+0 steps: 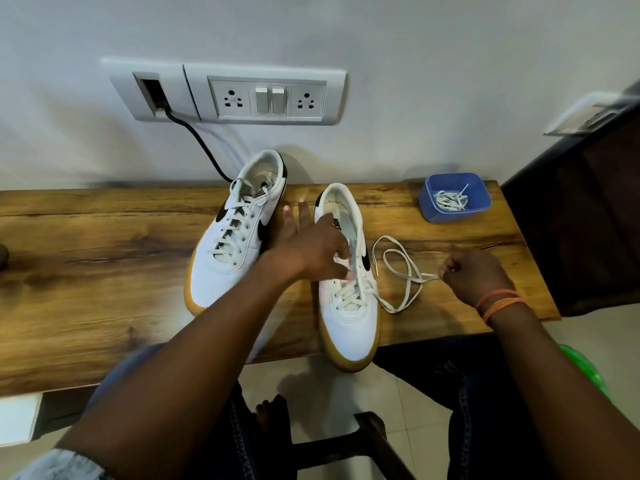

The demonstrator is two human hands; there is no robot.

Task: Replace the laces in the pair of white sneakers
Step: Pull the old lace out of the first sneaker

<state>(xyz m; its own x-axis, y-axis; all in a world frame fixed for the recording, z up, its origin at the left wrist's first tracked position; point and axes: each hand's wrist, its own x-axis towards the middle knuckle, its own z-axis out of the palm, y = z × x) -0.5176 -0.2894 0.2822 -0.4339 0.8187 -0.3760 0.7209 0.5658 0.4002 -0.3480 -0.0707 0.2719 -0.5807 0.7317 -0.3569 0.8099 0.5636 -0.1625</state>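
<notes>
Head view: my left forearm crosses the front of the fully laced white leather sneaker with a black swoosh and gum-yellow sole [228, 237], hiding part of its toe and near side. My left hand [311, 249] covers the middle eyelets of the second white sneaker [348, 289], so I cannot make out how far up it is laced; only the lowest crossings show near the toe. My thumb and forefinger pinch at the lacing there, while my other fingers stretch flat toward the wall between the two shoes.

My right hand [476, 277], with orange thread bands [498, 301] at the wrist, is clenched around the tip of the flat white woven lace [403, 271], which runs from the second sneaker and lies in loose loops on the bare wood toward the bench's right end.

Both sneakers lie lengthwise across the brown grained wooden bench [104, 271], heels toward the wall, toes toward me; the second one's toe overhangs the front edge. The laced one tilts, its heel leaning left of the other's.

Near the back right corner sits a blue plastic tub [453, 197] holding a tangled white lace [450, 199]. A black cable [201, 145] drops from the white wall socket panel [242, 95] and vanishes behind the laced sneaker's heel.
</notes>
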